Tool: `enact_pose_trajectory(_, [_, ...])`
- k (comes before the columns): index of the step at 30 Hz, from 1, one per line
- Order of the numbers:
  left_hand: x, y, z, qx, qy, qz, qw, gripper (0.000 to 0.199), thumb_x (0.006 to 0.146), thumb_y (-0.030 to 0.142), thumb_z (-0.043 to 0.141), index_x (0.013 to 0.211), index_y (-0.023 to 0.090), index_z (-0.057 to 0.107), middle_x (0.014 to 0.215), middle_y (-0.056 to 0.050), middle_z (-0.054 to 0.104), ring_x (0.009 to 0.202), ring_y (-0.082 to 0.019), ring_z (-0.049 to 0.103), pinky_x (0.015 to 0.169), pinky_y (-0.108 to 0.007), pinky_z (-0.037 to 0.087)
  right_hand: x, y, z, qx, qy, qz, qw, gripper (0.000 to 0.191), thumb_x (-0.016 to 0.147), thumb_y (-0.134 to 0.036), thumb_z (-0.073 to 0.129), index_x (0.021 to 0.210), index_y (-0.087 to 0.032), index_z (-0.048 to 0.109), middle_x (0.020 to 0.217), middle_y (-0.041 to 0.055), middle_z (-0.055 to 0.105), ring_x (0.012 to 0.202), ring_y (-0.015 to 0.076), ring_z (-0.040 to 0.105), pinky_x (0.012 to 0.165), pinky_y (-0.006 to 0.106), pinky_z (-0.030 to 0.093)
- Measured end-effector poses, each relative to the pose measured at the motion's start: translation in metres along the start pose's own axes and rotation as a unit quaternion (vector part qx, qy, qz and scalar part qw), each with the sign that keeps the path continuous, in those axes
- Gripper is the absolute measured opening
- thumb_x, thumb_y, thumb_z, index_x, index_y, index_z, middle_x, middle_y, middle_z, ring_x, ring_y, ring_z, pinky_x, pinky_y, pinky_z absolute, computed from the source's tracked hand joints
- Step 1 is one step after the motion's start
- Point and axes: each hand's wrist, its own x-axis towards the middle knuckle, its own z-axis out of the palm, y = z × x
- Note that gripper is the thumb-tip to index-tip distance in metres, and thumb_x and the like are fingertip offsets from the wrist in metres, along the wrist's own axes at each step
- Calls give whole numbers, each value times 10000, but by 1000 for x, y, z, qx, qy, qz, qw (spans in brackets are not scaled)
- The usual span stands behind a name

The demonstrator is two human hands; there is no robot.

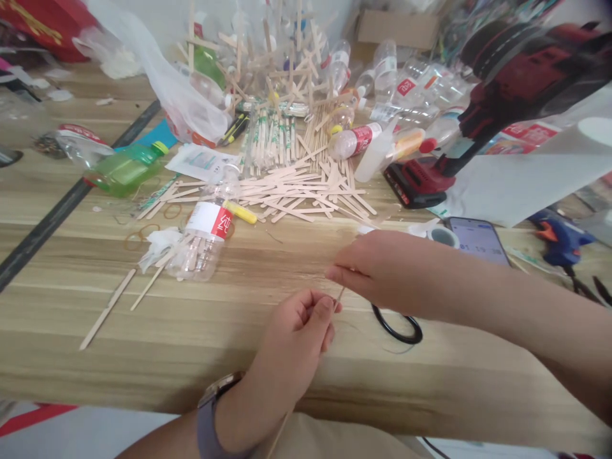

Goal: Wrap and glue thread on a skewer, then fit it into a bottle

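Observation:
My left hand (299, 338) is closed in a pinch around a thin wooden stick (280, 433), whose lower part shows beneath my wrist. Just above and to the right, my right hand (373, 264) has its fingers pressed together near the stick's upper end. A short pale strand spans the gap between both hands; what exactly the right fingertips grip is hidden. Under my right forearm a black loop handle (399, 328), apparently of scissors, lies on the table. A fine dark thread (401, 350) curls beside it.
A clear bottle (205, 236) holding sticks stands left of my hands. Behind are loose craft sticks (306, 191), a green bottle (127, 172) and several clear bottles (382, 70). At right are a red-black power tool (478, 121), a phone (478, 239) and a blue glue gun (561, 236).

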Motion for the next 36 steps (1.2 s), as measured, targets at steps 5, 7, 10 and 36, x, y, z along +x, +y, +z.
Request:
enact_pose_trajectory(5, [-1, -3, 1, 46, 1, 25, 999, 254, 880, 426, 478, 805, 189, 528, 475, 89, 383, 424, -77, 293, 422, -219, 223, 11, -3, -1, 42, -220, 92, 970, 486, 858, -274, 496, 380, -213, 437, 255, 1, 450, 200, 95, 374, 352, 265, 254])
enact_pose_trajectory(7, [0, -3, 1, 58, -4, 32, 998, 248, 884, 422, 464, 816, 192, 526, 485, 86, 384, 436, -83, 299, 426, -221, 226, 10, -2, -1, 53, -232, 111, 965, 398, 835, -272, 496, 441, -215, 494, 253, -9, 456, 201, 112, 405, 336, 261, 279])
enact_pose_trajectory(10, [-1, -3, 1, 79, -3, 44, 996, 236, 889, 406, 448, 836, 191, 530, 501, 82, 386, 451, -88, 307, 437, -223, 239, 8, 1, 1, 76, -243, 116, 960, 266, 792, -242, 488, 539, -210, 563, 308, -19, 512, 231, 118, 448, 341, 256, 310])
enact_pose_trajectory(36, [-4, -3, 4, 115, 14, 52, 992, 243, 890, 394, 435, 768, 191, 489, 515, 81, 410, 464, -81, 333, 456, -211, 274, -5, -1, 1, 242, -202, 195, 929, 78, 762, -196, 532, 694, -206, 569, 339, -97, 429, 271, 37, 324, 313, 158, 214])
